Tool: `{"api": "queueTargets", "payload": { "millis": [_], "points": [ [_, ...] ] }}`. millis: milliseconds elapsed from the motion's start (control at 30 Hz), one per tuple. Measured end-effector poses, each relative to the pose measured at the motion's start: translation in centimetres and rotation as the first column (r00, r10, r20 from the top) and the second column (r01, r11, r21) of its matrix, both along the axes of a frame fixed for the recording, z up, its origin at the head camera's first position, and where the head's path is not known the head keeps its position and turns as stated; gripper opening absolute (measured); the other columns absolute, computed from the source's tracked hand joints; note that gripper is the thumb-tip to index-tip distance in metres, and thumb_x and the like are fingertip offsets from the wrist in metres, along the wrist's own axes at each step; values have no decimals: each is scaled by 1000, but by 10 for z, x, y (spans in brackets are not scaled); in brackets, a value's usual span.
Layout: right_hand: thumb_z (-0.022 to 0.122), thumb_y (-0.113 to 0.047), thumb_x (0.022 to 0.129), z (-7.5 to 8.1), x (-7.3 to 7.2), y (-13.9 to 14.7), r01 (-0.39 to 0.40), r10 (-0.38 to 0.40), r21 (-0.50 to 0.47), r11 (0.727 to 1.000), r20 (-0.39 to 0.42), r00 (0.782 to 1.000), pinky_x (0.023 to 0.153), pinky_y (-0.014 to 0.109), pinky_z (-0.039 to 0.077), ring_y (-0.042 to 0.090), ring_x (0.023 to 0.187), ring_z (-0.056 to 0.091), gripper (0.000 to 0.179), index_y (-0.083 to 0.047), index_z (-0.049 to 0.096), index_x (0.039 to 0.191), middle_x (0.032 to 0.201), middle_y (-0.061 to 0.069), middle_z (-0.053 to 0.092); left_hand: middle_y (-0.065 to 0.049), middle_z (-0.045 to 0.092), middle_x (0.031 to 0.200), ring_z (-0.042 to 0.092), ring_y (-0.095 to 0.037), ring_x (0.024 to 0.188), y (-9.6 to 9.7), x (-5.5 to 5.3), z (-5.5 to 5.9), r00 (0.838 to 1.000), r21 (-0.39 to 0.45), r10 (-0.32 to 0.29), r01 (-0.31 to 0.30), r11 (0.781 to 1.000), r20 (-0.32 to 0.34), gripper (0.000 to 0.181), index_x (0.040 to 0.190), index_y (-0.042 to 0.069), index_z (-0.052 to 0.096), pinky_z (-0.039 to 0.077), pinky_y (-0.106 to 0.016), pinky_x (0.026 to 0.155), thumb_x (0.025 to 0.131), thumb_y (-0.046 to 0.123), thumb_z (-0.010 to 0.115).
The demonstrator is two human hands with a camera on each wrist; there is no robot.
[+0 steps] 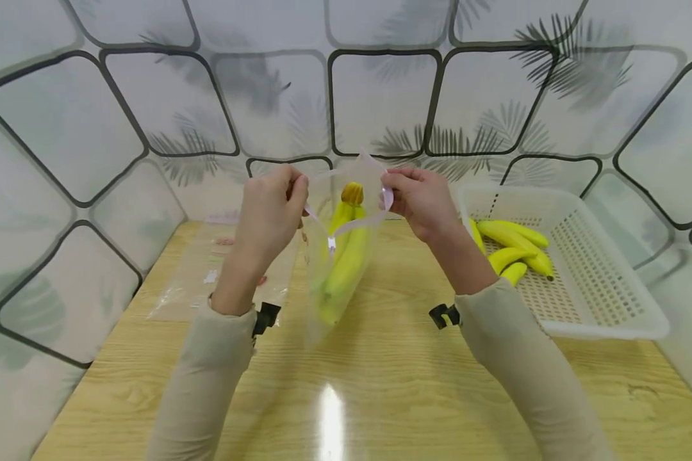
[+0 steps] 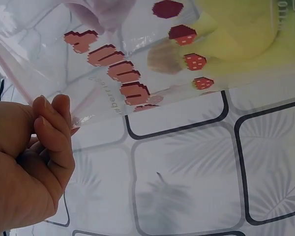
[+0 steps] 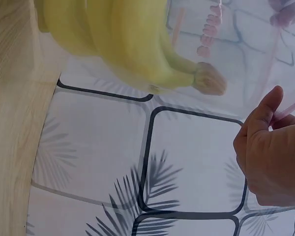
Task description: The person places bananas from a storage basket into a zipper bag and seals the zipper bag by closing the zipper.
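A clear plastic zip bag (image 1: 314, 323) hangs upright above the table, its mouth spread apart by both hands. Inside it a bunch of bananas (image 1: 346, 262) stands with the brown stem end up, near the opening. My left hand (image 1: 271, 214) pinches the left side of the bag's pinkish zip edge. On the opposite side my right hand (image 1: 423, 205) grips the same edge between thumb and fingers. A white slider (image 1: 331, 244) sits on the near part of the zip. In the left wrist view, strawberry prints and red lettering (image 2: 130, 93) show on the bag.
At the right stands a white perforated plastic basket (image 1: 605, 282) with several loose bananas (image 1: 513, 240) in it. Another clear printed bag (image 1: 179, 298) lies flat on the wooden table (image 1: 403, 384) at the left. Patterned cloth walls (image 1: 386, 102) enclose the back and sides.
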State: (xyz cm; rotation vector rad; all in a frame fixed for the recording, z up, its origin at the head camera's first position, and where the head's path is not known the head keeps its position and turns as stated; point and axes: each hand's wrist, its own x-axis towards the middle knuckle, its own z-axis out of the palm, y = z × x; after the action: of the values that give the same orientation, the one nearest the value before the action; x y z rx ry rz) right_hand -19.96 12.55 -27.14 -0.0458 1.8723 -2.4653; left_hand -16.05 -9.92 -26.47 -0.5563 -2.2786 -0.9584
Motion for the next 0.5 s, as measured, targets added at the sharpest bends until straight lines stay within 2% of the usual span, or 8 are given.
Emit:
{"api": "queueTargets", "payload": {
  "millis": [100,233,333,500],
  "points": [
    [61,-8,98,6,-4,-2,0,0,-3,1000,9,1000,61,26,56,18,57,57,21,6,61,113,75,6,61,-11,64,65,61,-17,48,1,1,4,1000,17,7,-7,1000,25,24,90,-4,65,45,-20,42,102,7,48],
    [61,-8,98,8,-9,-3,-2,2,8,1000,35,999,61,26,56,19,54,56,18,5,63,110,68,6,61,-11,65,66,61,-16,48,4,2,2,995,31,-13,10,999,104,24,88,-2,63,48,-21,43,102,8,47],
    [61,-8,98,7,-10,-4,-7,6,22,1000,53,999,61,27,56,19,54,56,17,4,62,110,67,5,60,-11,65,65,61,-16,47,5,2,-2,990,27,-24,20,999,142,23,87,-1,62,49,-22,42,103,8,47],
    [60,-8,98,-2,-10,-1,-24,22,34,999,59,998,62,26,56,19,56,55,16,3,61,110,70,5,60,-11,65,65,60,-15,45,6,1,-7,987,43,-34,27,999,160,23,87,-1,62,49,-24,41,102,8,48]
  ]
}}
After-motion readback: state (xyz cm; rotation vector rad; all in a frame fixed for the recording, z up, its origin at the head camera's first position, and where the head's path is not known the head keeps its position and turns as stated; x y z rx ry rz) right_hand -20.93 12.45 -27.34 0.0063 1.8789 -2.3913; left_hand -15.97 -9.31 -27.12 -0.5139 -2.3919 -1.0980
